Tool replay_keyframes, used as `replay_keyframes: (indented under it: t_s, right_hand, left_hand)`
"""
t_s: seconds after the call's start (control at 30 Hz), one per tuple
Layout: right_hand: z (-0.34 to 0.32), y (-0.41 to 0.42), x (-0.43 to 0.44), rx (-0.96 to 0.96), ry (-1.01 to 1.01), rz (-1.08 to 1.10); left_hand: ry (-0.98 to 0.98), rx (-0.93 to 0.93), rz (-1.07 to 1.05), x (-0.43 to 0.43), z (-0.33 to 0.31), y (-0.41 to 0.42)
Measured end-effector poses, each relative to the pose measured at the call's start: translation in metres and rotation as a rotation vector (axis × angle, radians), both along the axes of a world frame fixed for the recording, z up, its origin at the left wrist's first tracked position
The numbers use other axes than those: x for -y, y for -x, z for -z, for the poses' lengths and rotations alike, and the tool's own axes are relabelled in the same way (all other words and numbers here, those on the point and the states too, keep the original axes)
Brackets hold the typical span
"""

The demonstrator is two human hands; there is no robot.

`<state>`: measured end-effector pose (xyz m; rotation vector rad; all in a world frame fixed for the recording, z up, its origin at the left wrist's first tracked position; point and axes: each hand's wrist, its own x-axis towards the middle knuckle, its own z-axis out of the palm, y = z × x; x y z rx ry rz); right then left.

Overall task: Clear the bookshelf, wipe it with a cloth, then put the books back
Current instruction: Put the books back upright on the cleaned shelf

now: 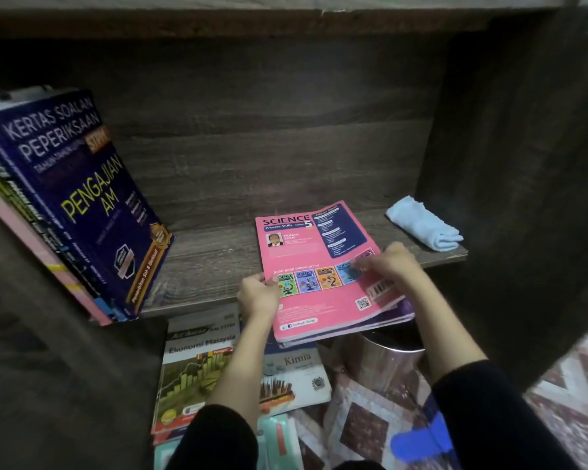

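Bookshelf (pixel 218 266): wiping apparently done, restocking under way. Blue cloth (pixel 421 228) folded at the right end. Navy exam book (pixel 82 198) leans at the left. Pink Science workbook (pixel 319 252), topping a thin stack, lies half on the shelf edge. Left hand (pixel 257 295) and right hand (pixel 392 266) have fingers clamped on it. Ekonomi Malaysia book (pixel 194 361) and Kimia book (pixel 292 371) lie on the floor, unshelved.

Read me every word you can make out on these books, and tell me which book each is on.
"KERTAS SOALAN PEPERIKSAAN" and "PENGAJIAN AM": dark blue book leaning at the shelf's left.
"SCIENCE Process Skills 5": pink book at the shelf's front edge.
"Ekonomi Malaysia": green book below the shelf.
"Kimia": pale book beside it.
Pink book's small print and the spines at left: too blurred to read.
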<state>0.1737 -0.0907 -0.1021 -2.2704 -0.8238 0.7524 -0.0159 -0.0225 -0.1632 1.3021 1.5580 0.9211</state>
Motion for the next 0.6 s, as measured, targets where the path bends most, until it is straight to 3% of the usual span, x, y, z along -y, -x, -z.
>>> replay_keyframes:
  t_s: [0.1,0.17,0.37,0.6]
  right_hand:
    - [-0.01,-0.011,0.003,-0.342,-0.09,-0.036]
    - [-0.009,-0.01,0.006,-0.44,-0.11,-0.064]
    - [-0.009,0.002,0.014,-0.563,-0.255,-0.076]
    - [-0.049,0.053,0.041,-0.602,-0.576,-0.102]
  left_hand:
    - [0.032,0.019,-0.008,-0.004,0.001,0.002]
    - [0.04,0.031,-0.017,-0.004,0.002,0.002]
    - [0.105,0.066,0.007,-0.004,-0.006,0.005]
    - [0.231,0.264,0.05,-0.014,-0.03,0.027]
